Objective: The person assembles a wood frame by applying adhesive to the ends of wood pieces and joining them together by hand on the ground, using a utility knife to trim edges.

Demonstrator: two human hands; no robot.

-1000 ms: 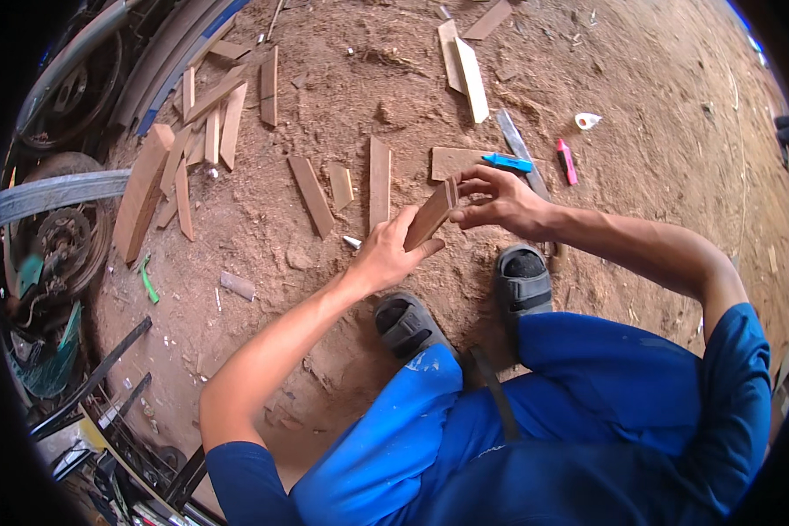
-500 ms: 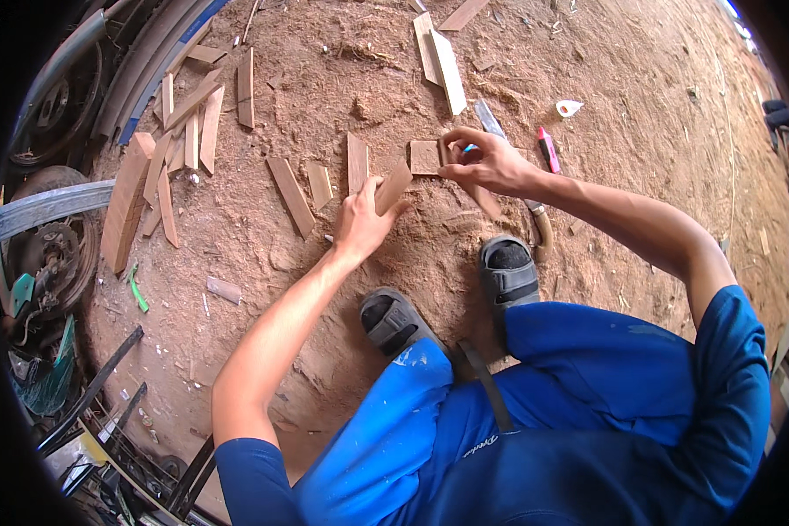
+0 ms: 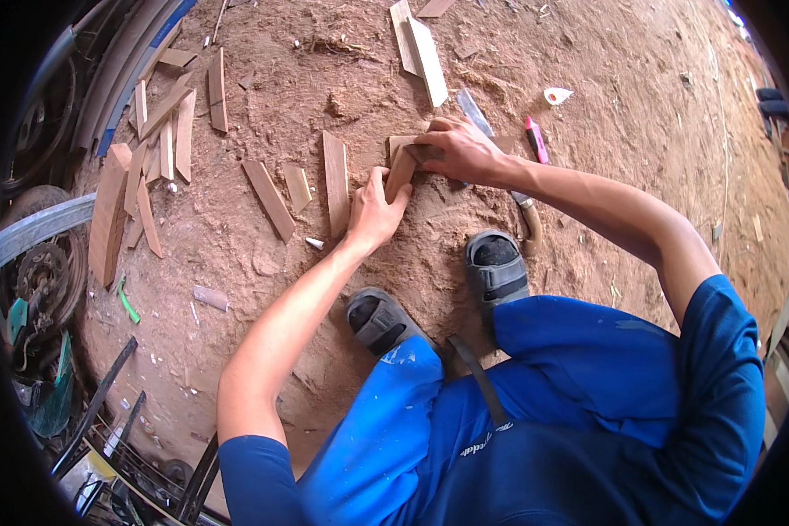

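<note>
My left hand (image 3: 379, 210) grips a short brown wooden strip (image 3: 400, 173) between thumb and fingers, just above the sandy ground. Its upper end meets the fingers of my right hand (image 3: 461, 151), which are closed on another wooden strip (image 3: 504, 144); that strip pokes out beyond the hand, its middle hidden. Partly covered by both strips and fingers is a small square wooden block (image 3: 399, 142). Under my right forearm lies a long-bladed tool, its metal blade (image 3: 473, 112) on the far side and its wooden handle (image 3: 529, 216) on the near side.
Left of my hands lie several loose wooden strips (image 3: 336, 182), with a pile (image 3: 162, 131) farther left. Two longer boards (image 3: 428, 63) lie ahead. A pink marker (image 3: 536, 140) and a white teardrop-shaped piece (image 3: 557, 95) are to the right. Metal parts and wheels (image 3: 44, 272) crowd the left edge.
My hands have come together, bringing the left strip's end up to the right hand's fingers beside the block. The strip in my right hand has turned to point rightward. The view has shifted slightly.
</note>
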